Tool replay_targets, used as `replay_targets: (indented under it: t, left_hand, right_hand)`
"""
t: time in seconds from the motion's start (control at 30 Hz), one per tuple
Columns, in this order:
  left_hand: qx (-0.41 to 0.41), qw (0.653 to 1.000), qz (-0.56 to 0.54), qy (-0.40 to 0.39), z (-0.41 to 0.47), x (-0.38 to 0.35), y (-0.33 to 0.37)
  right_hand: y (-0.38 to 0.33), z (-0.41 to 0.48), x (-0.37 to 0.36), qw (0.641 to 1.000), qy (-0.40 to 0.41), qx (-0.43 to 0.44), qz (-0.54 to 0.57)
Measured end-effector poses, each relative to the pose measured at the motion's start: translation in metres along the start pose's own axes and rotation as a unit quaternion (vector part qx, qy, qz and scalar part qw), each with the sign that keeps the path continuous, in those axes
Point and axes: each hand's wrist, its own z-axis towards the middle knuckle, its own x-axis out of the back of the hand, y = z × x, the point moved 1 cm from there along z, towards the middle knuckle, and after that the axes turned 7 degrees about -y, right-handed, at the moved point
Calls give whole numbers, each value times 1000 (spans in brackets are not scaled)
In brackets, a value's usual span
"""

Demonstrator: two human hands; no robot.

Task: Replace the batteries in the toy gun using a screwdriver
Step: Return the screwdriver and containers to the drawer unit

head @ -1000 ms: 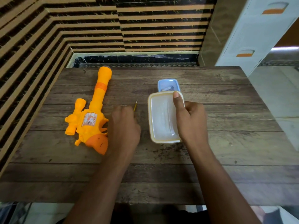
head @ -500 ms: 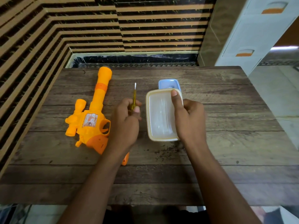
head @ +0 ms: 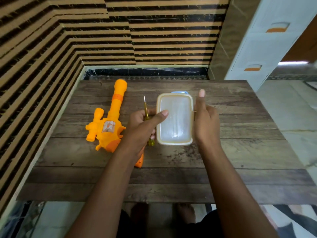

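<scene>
The yellow and orange toy gun (head: 109, 121) lies flat on the left of the wooden table (head: 240, 152), barrel pointing away from me; my left forearm covers part of its grip. My left hand (head: 142, 127) grips a yellow-handled screwdriver (head: 146, 109), tip pointing away, and its thumb rests on a white plastic lid (head: 175, 119). My right hand (head: 205, 121) grips the lid's right edge with the thumb sticking up. Only a sliver of the blue box (head: 180, 92) shows behind the lid.
A striped wall runs along the table's left and far sides. A white drawer cabinet (head: 267, 40) stands beyond the far right corner. My feet show below the near table edge.
My left hand picked up the screwdriver and put its thumb on the lid. The lid moved away from me, over the blue box. My right hand slid to the lid's right edge.
</scene>
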Motion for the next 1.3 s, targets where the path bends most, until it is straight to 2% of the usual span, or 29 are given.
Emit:
replay_targets:
  t: [0.13, 0.27, 0.4, 0.53, 0.67, 0.87, 1.03, 1.3]
  left_hand:
    - [-3, 1000, -1, 19, 2, 9, 18]
    - [0, 1000, 31, -2, 35, 22, 24]
    - [23, 999, 37, -2, 80, 34, 23]
    - [71, 997, 14, 16, 100, 35, 31]
    - [129, 991, 14, 16, 96, 25, 62]
    - [176, 984, 1, 29, 78, 6, 172]
    - [199, 980, -1, 16, 49, -10, 298]
    - [191, 981, -17, -10, 9, -12, 435]
  right_hand:
    - [1, 30, 11, 991, 48, 11, -128]
    - [37, 81, 3, 958, 6, -44, -284]
    - [67, 108, -6, 936, -44, -75, -341]
    - [62, 107, 1, 959, -54, -84, -266]
    - [33, 99, 13, 982, -41, -161, -88]
    - [-99, 90, 44, 988, -15, -154, -13]
    - [-239, 83, 68, 993, -15, -121, 5]
    - [-392, 59, 83, 994, 4, -102, 24]
